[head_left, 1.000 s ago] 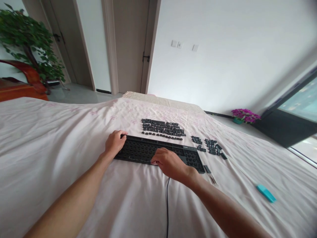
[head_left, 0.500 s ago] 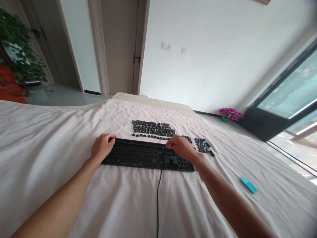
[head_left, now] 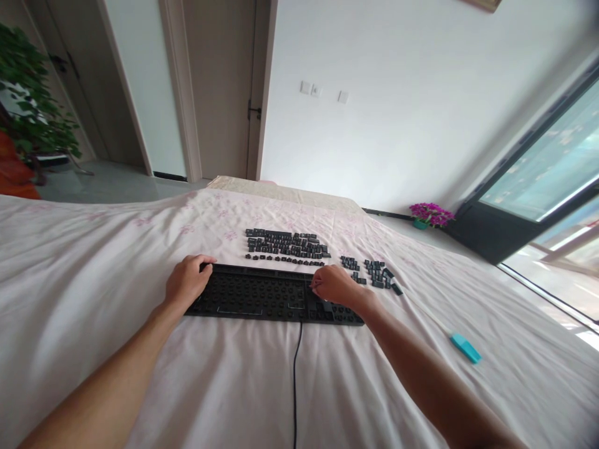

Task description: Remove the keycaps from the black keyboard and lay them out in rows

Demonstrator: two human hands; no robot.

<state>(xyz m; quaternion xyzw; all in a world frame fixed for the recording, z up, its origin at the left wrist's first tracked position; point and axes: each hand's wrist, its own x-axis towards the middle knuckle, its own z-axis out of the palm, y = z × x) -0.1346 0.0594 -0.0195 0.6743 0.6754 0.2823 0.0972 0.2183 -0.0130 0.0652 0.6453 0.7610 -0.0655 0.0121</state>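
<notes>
A black keyboard (head_left: 262,294) with its keycaps off lies across the bedsheet, its cable (head_left: 295,380) running toward me. My left hand (head_left: 188,279) is closed on the keyboard's far left corner, fingers over the back edge. Over the right part of the keyboard, my right hand (head_left: 337,285) is closed in a pinch, fingertips down by the gap left of the number block. Whatever the fingertips hold is too small to make out. Loose black keycaps (head_left: 285,244) lie in rows just beyond the keyboard, and another group of keycaps (head_left: 378,274) sits past my right hand.
A turquoise brush-like tool (head_left: 465,348) with a pale end lies on the wrinkled sheet (head_left: 224,386) at the right. Beyond the bed are a wall, doors, a potted pink flower (head_left: 431,215) and a leafy plant (head_left: 37,106).
My right hand has moved slightly nearer along the keyboard, from its back edge toward the middle, staying pinched. The left hand keeps its hold. The whole view has shifted a little.
</notes>
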